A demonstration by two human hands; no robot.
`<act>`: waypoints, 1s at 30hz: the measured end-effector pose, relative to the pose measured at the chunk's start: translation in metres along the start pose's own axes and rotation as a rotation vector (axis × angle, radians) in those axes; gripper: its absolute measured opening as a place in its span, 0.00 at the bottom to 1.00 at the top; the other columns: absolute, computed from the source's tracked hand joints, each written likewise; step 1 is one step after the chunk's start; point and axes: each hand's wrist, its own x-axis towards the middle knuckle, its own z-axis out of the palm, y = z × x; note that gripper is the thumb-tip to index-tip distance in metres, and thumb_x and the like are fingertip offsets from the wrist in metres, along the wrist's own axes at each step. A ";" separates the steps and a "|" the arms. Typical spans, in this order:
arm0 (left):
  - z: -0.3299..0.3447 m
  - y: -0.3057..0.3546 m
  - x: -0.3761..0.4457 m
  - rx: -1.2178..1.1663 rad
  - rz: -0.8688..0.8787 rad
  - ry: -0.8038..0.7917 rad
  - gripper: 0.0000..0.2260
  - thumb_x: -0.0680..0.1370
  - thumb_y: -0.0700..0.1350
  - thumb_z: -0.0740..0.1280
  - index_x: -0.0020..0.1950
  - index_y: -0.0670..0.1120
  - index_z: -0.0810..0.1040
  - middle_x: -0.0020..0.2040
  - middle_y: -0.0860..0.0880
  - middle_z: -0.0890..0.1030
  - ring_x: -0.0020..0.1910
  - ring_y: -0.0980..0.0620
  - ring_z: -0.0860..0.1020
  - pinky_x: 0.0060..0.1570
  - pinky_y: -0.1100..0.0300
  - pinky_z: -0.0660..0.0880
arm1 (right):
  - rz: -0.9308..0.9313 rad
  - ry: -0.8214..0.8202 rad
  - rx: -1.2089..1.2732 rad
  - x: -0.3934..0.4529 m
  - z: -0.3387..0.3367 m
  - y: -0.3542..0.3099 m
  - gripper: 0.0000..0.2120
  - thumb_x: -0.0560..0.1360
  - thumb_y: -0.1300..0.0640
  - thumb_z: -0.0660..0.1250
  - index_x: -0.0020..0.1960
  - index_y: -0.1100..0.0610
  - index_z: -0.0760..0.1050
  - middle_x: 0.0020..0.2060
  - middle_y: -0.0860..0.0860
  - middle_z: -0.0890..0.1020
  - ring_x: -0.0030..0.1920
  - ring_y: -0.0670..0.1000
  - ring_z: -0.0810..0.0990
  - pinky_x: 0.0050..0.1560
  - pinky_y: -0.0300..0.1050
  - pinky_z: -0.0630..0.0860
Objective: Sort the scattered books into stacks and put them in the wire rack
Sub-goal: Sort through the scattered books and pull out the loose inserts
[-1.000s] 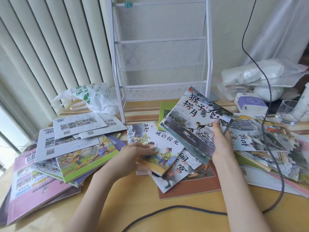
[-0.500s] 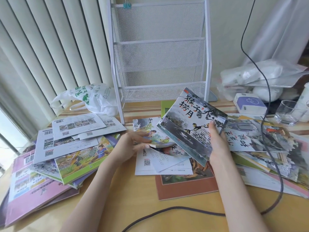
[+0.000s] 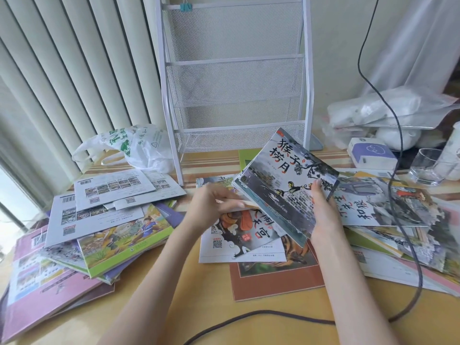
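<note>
Seemingly "猴子捞月" book (image 3: 286, 180) in right hand (image 3: 323, 215)

A white plastic bag (image 3: 139, 148) with green print is seen crumpled at the back of the wooden counter (image 3: 199, 305), before vertical blinds (image 3: 74, 70). A clear drinking glass (image 3: 425, 165) and a white-and-purple box (image 3: 371, 155) are placed far right, and a dark cable (image 3: 395, 135) is draped across.

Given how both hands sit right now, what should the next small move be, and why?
Probably slide the thin book pinched by the left hand under the grey monkey book that the right hand holds tilted above the table. Its edge already meets that small stack, the wire rack shows no books, and many books still lie scattered.
</note>
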 end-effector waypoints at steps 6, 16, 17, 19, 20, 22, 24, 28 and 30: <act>0.037 0.001 -0.005 0.130 0.022 -0.159 0.07 0.69 0.42 0.76 0.47 0.45 0.86 0.43 0.56 0.84 0.44 0.62 0.79 0.42 0.68 0.75 | -0.043 -0.008 -0.008 -0.002 0.001 0.001 0.36 0.73 0.36 0.62 0.75 0.50 0.58 0.74 0.50 0.61 0.73 0.55 0.61 0.68 0.57 0.62; -0.008 -0.017 -0.013 0.187 -0.373 0.308 0.09 0.75 0.44 0.66 0.53 0.51 0.81 0.49 0.52 0.82 0.43 0.53 0.80 0.48 0.56 0.77 | -0.105 0.021 -0.011 -0.007 0.013 0.004 0.29 0.77 0.44 0.61 0.74 0.54 0.59 0.71 0.52 0.66 0.70 0.55 0.65 0.65 0.53 0.65; -0.011 -0.022 -0.011 0.195 -0.433 0.346 0.13 0.76 0.46 0.65 0.60 0.49 0.77 0.54 0.48 0.80 0.50 0.48 0.79 0.53 0.52 0.75 | -0.101 0.027 -0.013 -0.007 0.013 0.004 0.29 0.78 0.44 0.61 0.74 0.54 0.58 0.72 0.52 0.65 0.70 0.55 0.65 0.65 0.54 0.65; -0.011 -0.028 -0.008 0.151 -0.583 0.313 0.21 0.76 0.47 0.65 0.68 0.45 0.67 0.62 0.43 0.74 0.60 0.42 0.72 0.60 0.47 0.71 | -0.088 0.036 -0.021 -0.006 0.013 0.005 0.31 0.77 0.44 0.61 0.75 0.54 0.57 0.73 0.52 0.63 0.71 0.56 0.63 0.66 0.55 0.64; -0.010 -0.028 -0.006 0.108 -0.630 0.290 0.23 0.76 0.46 0.66 0.69 0.45 0.65 0.63 0.43 0.72 0.61 0.42 0.71 0.58 0.48 0.72 | -0.079 0.037 -0.020 -0.005 0.013 0.005 0.31 0.77 0.43 0.61 0.75 0.53 0.56 0.73 0.52 0.62 0.72 0.56 0.63 0.67 0.56 0.64; -0.008 -0.026 0.000 -0.068 -0.708 0.290 0.23 0.76 0.42 0.66 0.69 0.44 0.63 0.58 0.44 0.73 0.55 0.45 0.72 0.44 0.55 0.73 | -0.068 0.038 -0.009 -0.003 0.013 0.006 0.31 0.77 0.43 0.61 0.75 0.53 0.56 0.74 0.51 0.62 0.72 0.56 0.62 0.67 0.57 0.64; -0.012 -0.029 0.009 -0.244 -0.800 0.325 0.19 0.77 0.37 0.65 0.66 0.46 0.64 0.50 0.46 0.73 0.51 0.46 0.72 0.40 0.57 0.70 | -0.055 0.036 -0.001 -0.001 0.013 0.008 0.31 0.77 0.44 0.62 0.75 0.53 0.57 0.73 0.51 0.63 0.72 0.56 0.63 0.67 0.57 0.64; -0.024 -0.040 0.014 -0.456 -0.917 0.300 0.23 0.68 0.38 0.71 0.60 0.35 0.70 0.50 0.41 0.77 0.48 0.44 0.76 0.50 0.48 0.76 | -0.022 0.036 0.011 0.004 0.015 0.014 0.30 0.77 0.44 0.63 0.74 0.51 0.58 0.72 0.51 0.65 0.71 0.56 0.65 0.67 0.57 0.66; -0.025 -0.045 0.011 -0.473 -0.887 0.270 0.17 0.70 0.38 0.72 0.55 0.33 0.71 0.47 0.41 0.73 0.44 0.45 0.73 0.46 0.48 0.77 | -0.017 0.036 0.016 0.006 0.016 0.017 0.30 0.76 0.43 0.64 0.74 0.51 0.59 0.72 0.51 0.66 0.70 0.56 0.65 0.67 0.57 0.67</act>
